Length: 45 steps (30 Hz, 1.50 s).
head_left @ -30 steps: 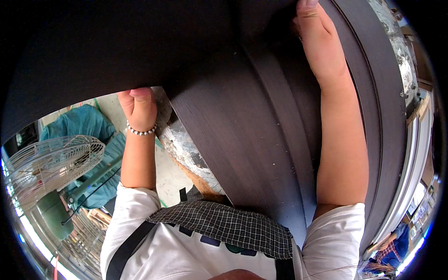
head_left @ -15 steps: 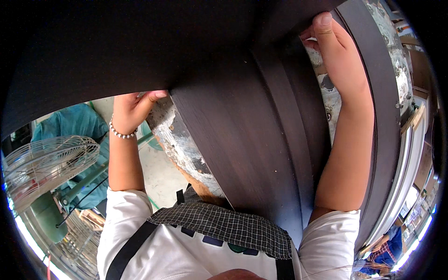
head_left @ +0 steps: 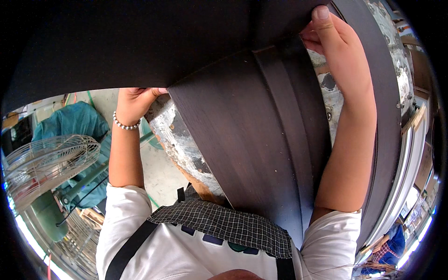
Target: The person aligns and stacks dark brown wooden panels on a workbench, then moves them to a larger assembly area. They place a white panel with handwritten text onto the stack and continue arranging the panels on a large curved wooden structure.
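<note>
A large dark brown panel (head_left: 140, 46) stands tilted up across the top of the view. My left hand (head_left: 134, 106), with a beaded bracelet at the wrist, grips its left edge with the thumb on the near side. At the far right my right hand (head_left: 344, 58) holds the opposite edge, thumb pointing up and fingers curled behind, partly hidden. Below lies a second dark brown panel (head_left: 233, 130) with wood grain and a raised strip along its length. The tilted panel's lower edge meets or nearly meets it; I cannot tell which.
Beneath the panels is a worn, paint-spattered bench (head_left: 179, 140). Another dark board (head_left: 389, 102) lies along the right. A caged fan (head_left: 56, 156) stands at the left, by a teal cloth (head_left: 72, 121). Another person (head_left: 389, 247) is at the lower right.
The raised panel has shifted slightly up and away, baring more of the panel below and the floor at left. Both hands have moved a little with it, keeping their grip.
</note>
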Tool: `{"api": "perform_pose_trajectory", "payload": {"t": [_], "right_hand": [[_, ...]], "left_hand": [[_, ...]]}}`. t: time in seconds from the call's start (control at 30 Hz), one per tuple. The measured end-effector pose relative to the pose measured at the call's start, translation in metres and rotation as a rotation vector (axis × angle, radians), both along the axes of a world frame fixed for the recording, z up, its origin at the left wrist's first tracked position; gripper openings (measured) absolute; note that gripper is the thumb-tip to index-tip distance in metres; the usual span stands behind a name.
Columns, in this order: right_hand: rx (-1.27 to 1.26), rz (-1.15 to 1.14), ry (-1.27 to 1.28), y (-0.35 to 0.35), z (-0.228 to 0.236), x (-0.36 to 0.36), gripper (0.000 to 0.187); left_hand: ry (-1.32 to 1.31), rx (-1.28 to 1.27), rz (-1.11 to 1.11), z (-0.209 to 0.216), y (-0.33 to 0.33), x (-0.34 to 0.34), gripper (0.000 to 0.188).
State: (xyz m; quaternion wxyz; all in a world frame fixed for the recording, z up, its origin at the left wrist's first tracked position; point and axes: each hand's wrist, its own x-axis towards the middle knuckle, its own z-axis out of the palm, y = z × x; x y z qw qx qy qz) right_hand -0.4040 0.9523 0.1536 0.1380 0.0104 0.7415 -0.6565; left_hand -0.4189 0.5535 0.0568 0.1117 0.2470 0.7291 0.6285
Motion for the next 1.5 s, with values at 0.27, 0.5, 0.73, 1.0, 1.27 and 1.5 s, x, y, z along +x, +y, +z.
{"api": "perform_pose_trajectory", "payload": {"t": [0.27, 0.5, 0.73, 1.0, 1.27, 1.5], "right_hand": [[0.272, -0.266, 0.192, -0.011, -0.026, 0.005, 0.052], [0.231, -0.184, 0.169, -0.004, -0.023, 0.005, 0.048], [0.196, -0.141, 0.127, 0.0, -0.02, 0.007, 0.046], [0.198, -0.12, 0.135, 0.003, -0.022, 0.006, 0.045], [0.181, -0.116, 0.103, 0.005, -0.023, 0.005, 0.045], [0.221, -0.128, 0.095, 0.001, -0.019, 0.008, 0.047]], "left_hand": [[0.053, -0.047, 0.022, -0.004, -0.002, 0.0, 0.017], [0.0, -0.005, 0.026, -0.005, -0.004, 0.001, 0.017], [0.023, -0.016, 0.047, -0.005, -0.006, 0.002, 0.015], [0.084, -0.051, 0.034, -0.002, -0.003, 0.002, 0.015], [0.151, -0.152, 0.028, 0.001, -0.004, -0.001, 0.015], [0.114, -0.189, 0.031, 0.003, -0.004, -0.002, 0.015]]}}
